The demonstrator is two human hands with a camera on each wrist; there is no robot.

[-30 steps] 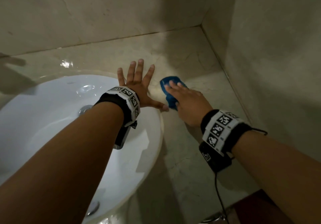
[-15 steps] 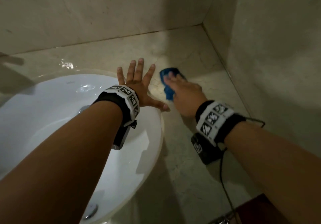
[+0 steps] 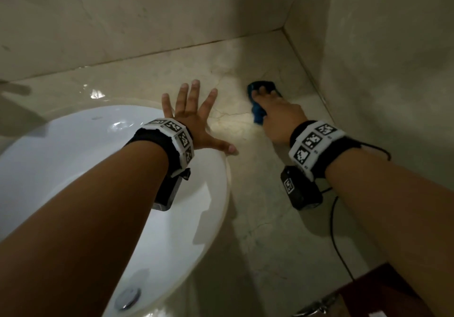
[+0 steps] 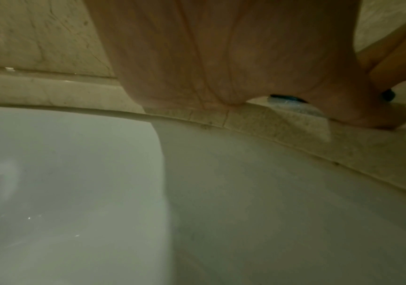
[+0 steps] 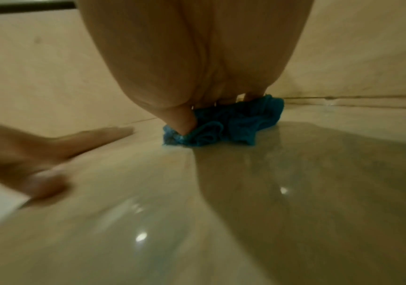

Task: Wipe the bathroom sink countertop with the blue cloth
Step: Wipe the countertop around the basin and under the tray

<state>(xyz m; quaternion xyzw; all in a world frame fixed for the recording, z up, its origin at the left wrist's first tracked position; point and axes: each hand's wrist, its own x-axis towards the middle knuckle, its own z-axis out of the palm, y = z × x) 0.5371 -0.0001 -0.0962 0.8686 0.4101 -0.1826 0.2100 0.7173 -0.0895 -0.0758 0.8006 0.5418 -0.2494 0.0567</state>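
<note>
Wiping underway: right hand [image 3: 278, 117] presses blue cloth [image 3: 258, 116] with straight fingers, two o'clock of sink [image 3: 73, 159]. Left hand [image 3: 194, 122] rests splayed on the surface [image 3: 258, 218]; the far corner looks due next.

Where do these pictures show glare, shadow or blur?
Head view: dim, with one bright patch on the countertop and glare in the sink. Left wrist view: murky, a shadow covers much of the sink below the left hand. Right wrist view: the left hand is smeared by blur, the blue cloth is fairly sharp, small glints dot the countertop.
</note>
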